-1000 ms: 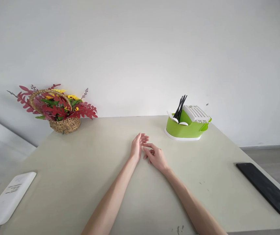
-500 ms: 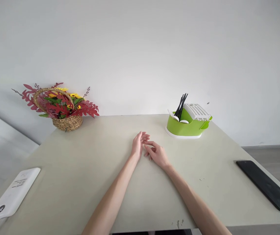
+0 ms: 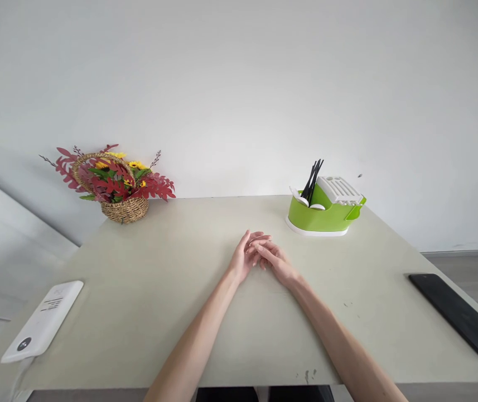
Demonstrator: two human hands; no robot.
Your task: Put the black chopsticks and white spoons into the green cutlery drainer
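My left hand (image 3: 242, 258) rests just above or on the table, palm turned inward, its fingers loosely stretched towards the right. Against it lies my right hand (image 3: 279, 264), with fingers extended over and among the left fingers, so the two overlap. Some fingertips are hidden behind one another. No object shows in either hand. Nearest to them, beyond my right hand, stands a green and white utensil holder (image 3: 318, 218) containing black chopsticks (image 3: 312, 183) and white spoons (image 3: 317, 207).
A wicker basket (image 3: 125, 211) of red leaves and yellow flowers (image 3: 137, 165) stands at the back left. At the left edge lies a white power-bank-like device (image 3: 44, 322) with a cable. A black phone-like slab (image 3: 458, 315) lies on the table (image 3: 138, 312) at right.
My right fingers have moved from the left palm's edge to overlap the left fingers. The left fingers now lean further right. The whole view has shifted slightly, with objects appearing further right.
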